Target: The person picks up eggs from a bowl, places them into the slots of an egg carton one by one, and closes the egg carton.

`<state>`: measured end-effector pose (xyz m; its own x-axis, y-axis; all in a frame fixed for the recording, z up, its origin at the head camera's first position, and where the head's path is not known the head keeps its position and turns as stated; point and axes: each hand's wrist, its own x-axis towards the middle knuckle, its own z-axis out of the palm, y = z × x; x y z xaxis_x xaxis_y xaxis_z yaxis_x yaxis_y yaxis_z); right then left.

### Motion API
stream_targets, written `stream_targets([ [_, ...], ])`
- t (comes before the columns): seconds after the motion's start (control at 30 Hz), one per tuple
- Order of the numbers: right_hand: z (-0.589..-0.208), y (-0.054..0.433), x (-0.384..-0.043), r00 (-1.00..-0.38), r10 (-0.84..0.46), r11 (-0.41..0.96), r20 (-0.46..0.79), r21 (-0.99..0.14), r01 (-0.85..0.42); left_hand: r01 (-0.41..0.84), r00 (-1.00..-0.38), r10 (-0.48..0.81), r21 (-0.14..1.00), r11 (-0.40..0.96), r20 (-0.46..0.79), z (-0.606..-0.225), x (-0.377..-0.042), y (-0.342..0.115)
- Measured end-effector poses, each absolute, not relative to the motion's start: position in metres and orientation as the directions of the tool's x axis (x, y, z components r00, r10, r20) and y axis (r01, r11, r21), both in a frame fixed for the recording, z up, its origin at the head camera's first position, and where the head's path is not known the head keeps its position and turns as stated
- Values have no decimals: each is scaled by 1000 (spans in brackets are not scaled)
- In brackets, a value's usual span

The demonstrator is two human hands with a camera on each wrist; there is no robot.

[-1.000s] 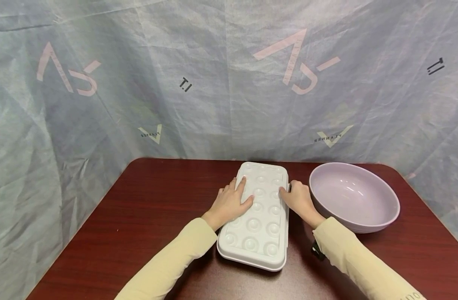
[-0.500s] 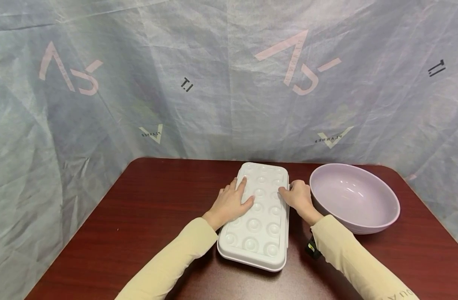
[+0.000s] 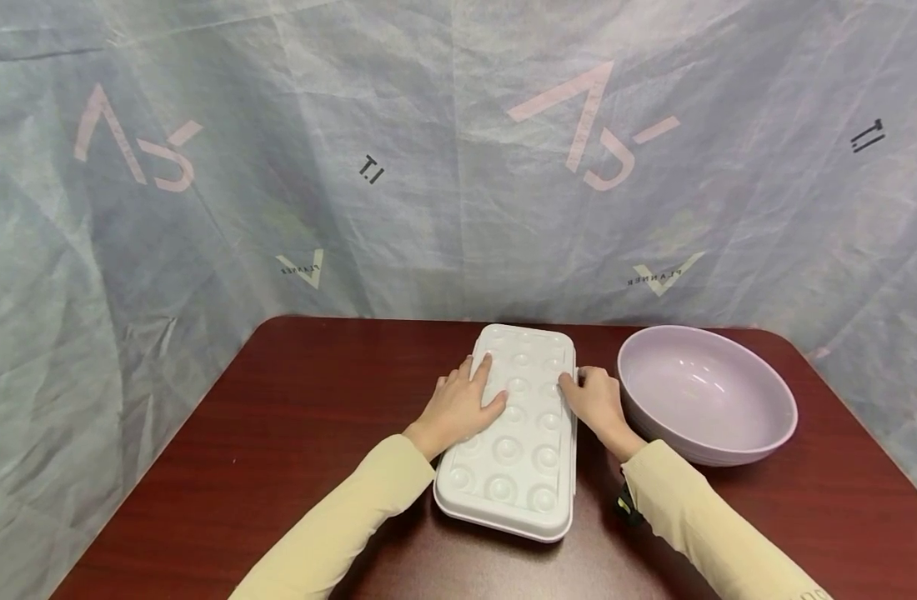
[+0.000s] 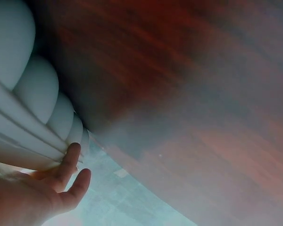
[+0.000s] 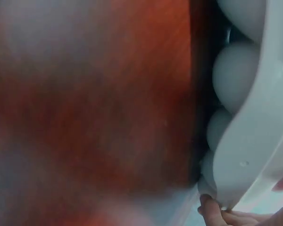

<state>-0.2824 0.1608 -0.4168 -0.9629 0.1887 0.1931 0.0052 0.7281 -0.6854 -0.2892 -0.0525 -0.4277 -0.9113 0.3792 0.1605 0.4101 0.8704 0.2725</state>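
Observation:
A long white lidded egg box [image 3: 524, 433] lies on the dark red table, its closed lid covered in rows of round dimples. My left hand [image 3: 457, 407] rests on the lid's left side with the fingers spread; in the left wrist view, fingers [image 4: 71, 159] reach along the box's side edge. At the right edge, my right hand [image 3: 595, 402] grips the box, thumb on top and the other fingers curled down the side. Rounded cups [image 5: 233, 75] on the underside show in the right wrist view. The inside of the box is hidden.
A large pale purple bowl [image 3: 714, 392] stands just right of my right hand, close to it. The table's [image 3: 316, 392] back edge meets a grey printed cloth [image 3: 421, 208]. A small dark device [image 3: 628, 505] sits under my right wrist.
Both hands keep their places on the egg box, which stays closed and still. My right wrist and forearm shift very slightly.

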Motion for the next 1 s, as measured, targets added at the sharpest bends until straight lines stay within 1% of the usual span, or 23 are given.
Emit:
stream_targets([
  [0.17, -421, 164, -285, -958, 236, 676, 162, -736, 42, 404, -914, 374, 277, 872, 155, -426, -290, -53],
  [0.43, -428, 165, -293, -964, 266, 540, 8, -830, 142, 404, -914, 370, 283, 870, 166, -428, -289, -52],
  [0.53, -429, 165, -295, -958, 287, 523, 3, -839, 154, 403, -914, 370, 291, 867, 163, -428, -289, -51],
  [0.63, -429, 165, -296, -956, 294, 529, 18, -835, 148, 404, -914, 370, 296, 866, 164, -428, -288, -50],
  [0.87, -425, 159, -289, -960, 254, 630, 115, -773, 74, 397, -917, 363, 301, 867, 163, -428, -287, -50],
  [1.0, -417, 155, -285, -972, 182, 706, 149, -708, 23, 389, -920, 353, 301, 871, 170, -428, -287, -50],
])
